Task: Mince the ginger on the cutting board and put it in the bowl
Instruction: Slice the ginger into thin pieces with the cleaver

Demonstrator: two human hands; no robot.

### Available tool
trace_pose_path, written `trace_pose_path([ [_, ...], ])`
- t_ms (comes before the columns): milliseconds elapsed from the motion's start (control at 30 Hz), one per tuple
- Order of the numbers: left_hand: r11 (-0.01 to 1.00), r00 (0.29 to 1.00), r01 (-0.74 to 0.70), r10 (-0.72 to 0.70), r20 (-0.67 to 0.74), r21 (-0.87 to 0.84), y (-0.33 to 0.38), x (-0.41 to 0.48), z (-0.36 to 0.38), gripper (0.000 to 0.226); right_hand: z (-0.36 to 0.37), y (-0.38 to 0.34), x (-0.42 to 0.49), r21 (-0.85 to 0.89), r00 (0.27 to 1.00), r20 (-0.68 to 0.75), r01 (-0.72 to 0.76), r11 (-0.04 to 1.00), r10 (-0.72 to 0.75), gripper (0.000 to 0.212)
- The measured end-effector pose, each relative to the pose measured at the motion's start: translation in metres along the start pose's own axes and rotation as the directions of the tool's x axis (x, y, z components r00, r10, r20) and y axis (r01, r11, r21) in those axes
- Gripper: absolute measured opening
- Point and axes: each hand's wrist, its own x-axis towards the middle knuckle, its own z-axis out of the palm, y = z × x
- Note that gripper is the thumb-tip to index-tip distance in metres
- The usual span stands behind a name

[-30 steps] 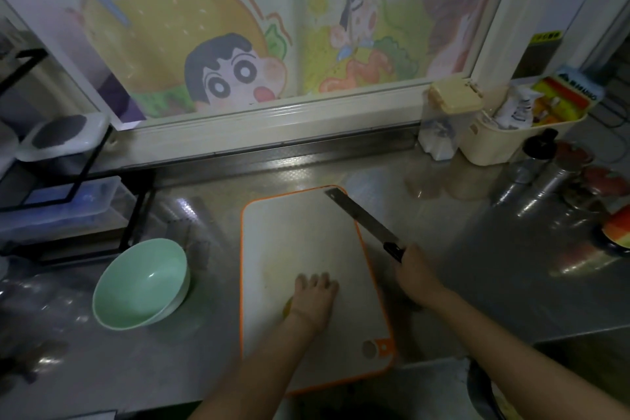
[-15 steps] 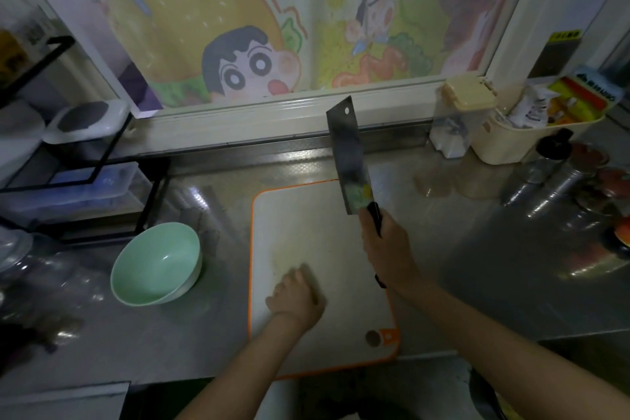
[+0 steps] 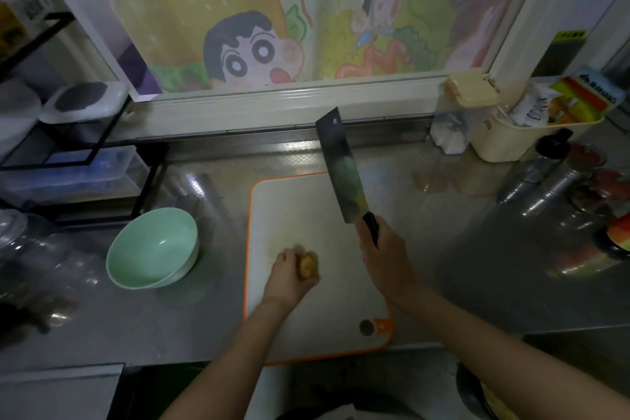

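A white cutting board [image 3: 300, 211] with an orange rim lies on the steel counter. My left hand [image 3: 288, 274] rests on its middle and grips a brownish-yellow piece of ginger [image 3: 308, 266], which shows at the hand's right side. My right hand [image 3: 383, 252] holds the black handle of a cleaver [image 3: 339, 165]; the dark blade is raised and points away over the board's far right corner. A pale green bowl [image 3: 153, 247] stands empty on the counter left of the board.
A black wire rack [image 3: 68, 147] with plastic boxes stands at the far left. A cream caddy [image 3: 531, 133] with packets, a clear lidded container [image 3: 456, 116] and steel shakers [image 3: 545, 181] crowd the right. A window ledge runs behind the board.
The cleaver rose from lying low over the board's right edge to standing raised. My left hand went from flat on the board to curled around the ginger.
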Motion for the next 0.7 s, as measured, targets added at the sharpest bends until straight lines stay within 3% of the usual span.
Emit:
trace_pose_path([
  [133, 0.999, 0.999, -0.030, 0.030, 0.017, -0.018, -0.005, -0.001, -0.002, 0.056, 0.000, 0.014, -0.010, -0.046, 0.997, 0.071, -0.019, 0.999, 0.023, 0.023],
  [300, 0.998, 1.000, -0.017, 0.018, 0.014, -0.063, -0.006, -0.007, -0.003, 0.055, 0.004, 0.036, -0.015, -0.180, 0.949, 0.237, -0.166, 0.970, 0.206, 0.039],
  [533, 0.984, 0.998, 0.011, -0.023, -0.061, -0.180, -0.008, -0.013, 0.003, 0.046, 0.006, 0.044, -0.025, -0.306, 0.878, 0.415, -0.111, 0.945, 0.238, 0.033],
  [700, 0.985, 0.997, -0.012, -0.001, -0.074, -0.173, -0.005, -0.008, 0.003, 0.042, 0.008, 0.039, -0.028, -0.432, 0.846, 0.456, -0.059, 0.900, 0.275, 0.032],
])
